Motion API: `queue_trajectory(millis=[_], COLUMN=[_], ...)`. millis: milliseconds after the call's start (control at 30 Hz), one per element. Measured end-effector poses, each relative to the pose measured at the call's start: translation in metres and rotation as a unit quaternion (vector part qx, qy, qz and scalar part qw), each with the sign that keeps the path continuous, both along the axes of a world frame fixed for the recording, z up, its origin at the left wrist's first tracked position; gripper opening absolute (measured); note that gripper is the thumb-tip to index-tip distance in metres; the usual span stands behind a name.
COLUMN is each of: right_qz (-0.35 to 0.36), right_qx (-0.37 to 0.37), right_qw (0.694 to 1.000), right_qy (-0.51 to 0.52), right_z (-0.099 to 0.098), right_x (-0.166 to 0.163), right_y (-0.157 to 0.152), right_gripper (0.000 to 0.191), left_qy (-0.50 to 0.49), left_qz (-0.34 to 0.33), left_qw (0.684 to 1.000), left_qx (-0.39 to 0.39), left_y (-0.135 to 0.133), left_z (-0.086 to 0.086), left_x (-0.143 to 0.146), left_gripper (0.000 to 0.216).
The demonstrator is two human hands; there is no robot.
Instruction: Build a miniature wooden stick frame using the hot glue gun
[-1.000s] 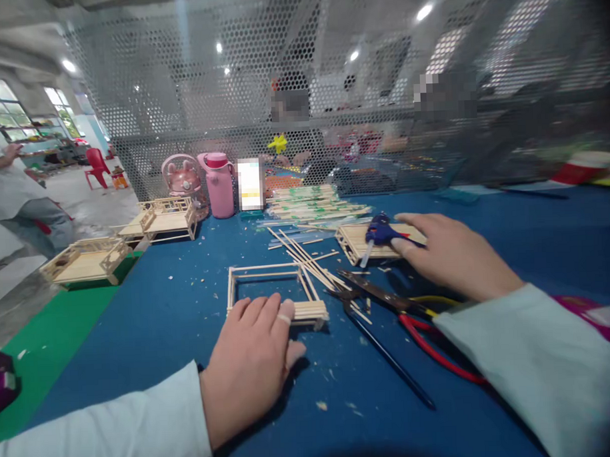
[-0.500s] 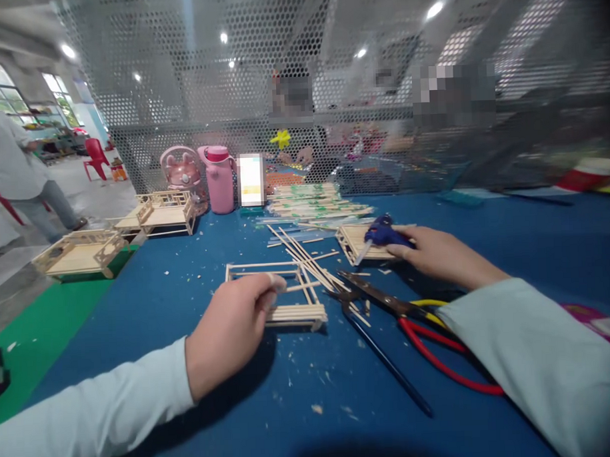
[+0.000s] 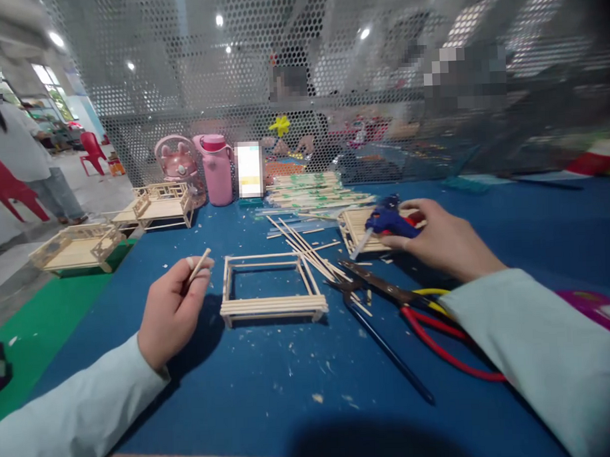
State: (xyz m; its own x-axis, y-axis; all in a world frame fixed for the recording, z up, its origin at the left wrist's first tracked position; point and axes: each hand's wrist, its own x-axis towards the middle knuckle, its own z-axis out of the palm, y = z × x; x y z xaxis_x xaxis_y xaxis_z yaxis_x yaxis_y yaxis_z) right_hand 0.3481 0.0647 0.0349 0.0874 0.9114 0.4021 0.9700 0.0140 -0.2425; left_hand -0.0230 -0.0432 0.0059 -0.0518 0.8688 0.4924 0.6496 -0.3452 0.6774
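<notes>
My left hand (image 3: 175, 303) is closed, a short wooden stick (image 3: 200, 264) pinched between thumb and fingers and pointing up. To its right, apart from it, stands a small rectangular stick frame (image 3: 272, 306) on short legs, several sticks laid along its near side. My right hand (image 3: 438, 240) has its thumb and fingers around the handle of a blue glue gun (image 3: 385, 219), whose red trigger shows by the fingers. Beneath the gun lies a slatted wooden piece (image 3: 352, 228), partly hidden. Loose thin sticks (image 3: 308, 248) lie between the frame and the gun.
Red-and-yellow-handled scissors (image 3: 405, 295) and dark-handled pliers (image 3: 384, 349) lie in front of my right hand. Bundled sticks (image 3: 308, 192), a pink bottle (image 3: 219, 171) and a lit screen (image 3: 249, 169) stand behind. Finished-looking little wooden beds (image 3: 78, 250) sit at left. A perforated metal screen (image 3: 189, 72) closes the back.
My left hand has moved left, off the stick frame, and now shows a short stick in its fingers. My right hand stays at the glue gun, its grip slightly shifted.
</notes>
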Motion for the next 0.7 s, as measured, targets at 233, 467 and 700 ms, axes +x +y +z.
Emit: queue_trajectory(millis=[233, 467, 700], right_qz=[-0.032, 0.004, 0.068], right_qx=[0.011, -0.065, -0.014], right_qw=[0.999, 0.997, 0.963], right_qy=[0.036, -0.044, 0.259], right_z=[0.0012, 0.0049, 0.001], right_x=[-0.0117, -0.0098, -0.0046], right_y=[-0.006, -0.005, -0.0055], right_gripper=[0.061, 0.064, 0.035], left_qy=[-0.086, -0.028, 0.019], left_qz=[-0.073, -0.212, -0.216], left_qw=[0.988, 0.961, 0.961], left_qx=[-0.104, -0.174, -0.17], left_y=[0.0048, -0.0008, 0.0003], left_z=[-0.0013, -0.0035, -0.0032], left_x=[0.0003, -0.0009, 0.001], left_gripper=[0.032, 0.025, 0.024])
